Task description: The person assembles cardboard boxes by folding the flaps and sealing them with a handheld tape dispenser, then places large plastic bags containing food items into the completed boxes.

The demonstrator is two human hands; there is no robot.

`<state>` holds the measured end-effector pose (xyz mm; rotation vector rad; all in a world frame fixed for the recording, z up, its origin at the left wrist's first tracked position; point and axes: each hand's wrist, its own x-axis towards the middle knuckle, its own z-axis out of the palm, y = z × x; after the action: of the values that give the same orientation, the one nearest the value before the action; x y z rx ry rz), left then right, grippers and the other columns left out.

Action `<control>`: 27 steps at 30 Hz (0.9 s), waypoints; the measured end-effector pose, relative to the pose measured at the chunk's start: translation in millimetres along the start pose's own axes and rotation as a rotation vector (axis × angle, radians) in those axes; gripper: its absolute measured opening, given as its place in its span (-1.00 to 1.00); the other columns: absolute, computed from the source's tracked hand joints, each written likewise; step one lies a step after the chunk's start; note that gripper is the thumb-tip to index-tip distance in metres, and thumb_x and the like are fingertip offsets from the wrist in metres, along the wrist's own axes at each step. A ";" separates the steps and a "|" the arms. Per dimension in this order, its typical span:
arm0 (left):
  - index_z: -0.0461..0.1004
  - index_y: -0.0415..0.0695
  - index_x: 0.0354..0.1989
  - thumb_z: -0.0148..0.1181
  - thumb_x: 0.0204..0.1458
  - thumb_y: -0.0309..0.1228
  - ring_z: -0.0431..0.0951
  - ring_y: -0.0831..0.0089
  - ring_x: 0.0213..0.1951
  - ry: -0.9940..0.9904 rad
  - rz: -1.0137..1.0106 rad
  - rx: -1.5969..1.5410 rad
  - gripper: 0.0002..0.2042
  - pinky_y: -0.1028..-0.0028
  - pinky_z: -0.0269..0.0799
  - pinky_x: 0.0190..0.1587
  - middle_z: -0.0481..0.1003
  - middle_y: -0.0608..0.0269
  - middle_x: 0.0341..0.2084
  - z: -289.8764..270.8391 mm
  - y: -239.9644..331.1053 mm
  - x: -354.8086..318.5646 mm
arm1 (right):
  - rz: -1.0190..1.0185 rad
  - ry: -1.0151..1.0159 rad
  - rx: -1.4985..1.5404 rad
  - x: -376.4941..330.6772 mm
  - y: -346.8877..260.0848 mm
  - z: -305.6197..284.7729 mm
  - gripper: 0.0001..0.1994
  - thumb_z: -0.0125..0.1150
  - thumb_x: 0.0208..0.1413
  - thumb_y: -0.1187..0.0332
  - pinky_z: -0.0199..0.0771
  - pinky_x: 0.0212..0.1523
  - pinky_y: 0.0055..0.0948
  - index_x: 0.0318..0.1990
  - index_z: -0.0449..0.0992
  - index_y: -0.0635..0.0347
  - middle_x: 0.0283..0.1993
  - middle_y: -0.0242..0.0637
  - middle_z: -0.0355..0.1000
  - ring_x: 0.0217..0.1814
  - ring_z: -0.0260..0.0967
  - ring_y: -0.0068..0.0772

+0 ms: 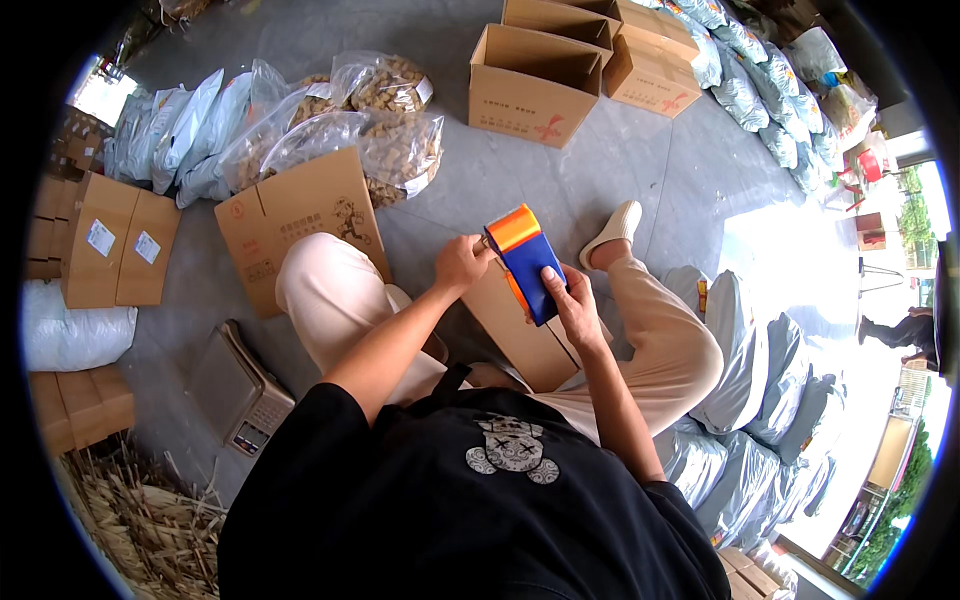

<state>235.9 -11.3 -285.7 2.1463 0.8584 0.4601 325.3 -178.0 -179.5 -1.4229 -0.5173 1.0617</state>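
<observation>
A flat, boxy blue and orange thing [537,279] is held up between my hands, above my lap. Its orange end is glossy, and a narrow orange strip runs down its left side; I cannot make out its exact kind. My right hand [574,309] grips the lower right part, thumb lying on the blue face. At the upper left edge, the fingers of my left hand [465,262] are closed by a small dark part, partly hidden. Underneath, a brown cardboard carton [538,352] stands between my legs, partly covered by the thing and my right arm.
A printed carton [300,215] leans by my left knee, with clear bags of brown pieces [385,140] behind. A scale [240,390] lies at left. Open cartons [535,95] stand ahead. Grey sacks [740,350] pile up at right, straw [140,520] at lower left.
</observation>
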 end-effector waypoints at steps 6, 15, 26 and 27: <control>0.44 -0.14 -0.53 0.08 -0.20 -0.22 0.46 0.05 -0.44 -0.160 -0.098 0.098 -0.77 0.21 0.30 -0.45 0.45 0.04 -0.61 -4.1 6.6 -0.6 | 0.056 0.073 -0.191 5.8 46.7 -12.5 -0.56 0.05 0.06 0.05 0.29 -0.70 -0.59 -0.40 0.43 0.40 -0.67 -0.31 0.32 -0.72 0.31 -0.54; 0.46 -0.18 -0.25 -0.04 0.04 -0.11 0.46 0.02 -0.28 0.175 0.155 0.023 -0.63 0.26 0.35 -0.20 0.48 -0.04 -0.39 5.1 -18.9 11.2 | 0.008 0.079 -0.281 -7.5 62.0 -26.8 -0.49 0.05 0.04 -0.01 0.21 -0.59 -0.59 -0.41 0.45 0.44 -0.67 -0.39 0.27 -0.62 0.16 -0.66; 0.47 -0.05 -0.42 0.21 -0.11 -0.15 0.42 0.64 -0.52 -0.710 -0.666 -1.251 -0.76 0.63 0.32 -0.47 0.47 0.41 -0.55 -18.4 7.9 2.7 | -0.011 0.083 -0.265 -4.8 64.0 -27.7 -0.49 0.10 0.00 -0.01 0.21 -0.52 -0.58 -0.38 0.46 0.44 -0.63 -0.40 0.30 -0.56 0.15 -0.66; 0.47 -0.05 -0.42 0.21 -0.10 -0.17 0.43 0.64 -0.53 -0.705 -0.684 -1.264 -0.77 0.63 0.33 -0.48 0.47 0.41 -0.56 -22.3 16.1 3.0 | 0.007 0.076 -0.269 -4.8 67.0 -30.6 -0.49 0.10 0.00 -0.01 0.22 -0.52 -0.58 -0.37 0.46 0.44 -0.63 -0.40 0.30 -0.56 0.15 -0.66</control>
<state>232.4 -5.3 -258.9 0.6680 0.5569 -0.1381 329.9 -210.0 -245.8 -1.6953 -0.6172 0.9656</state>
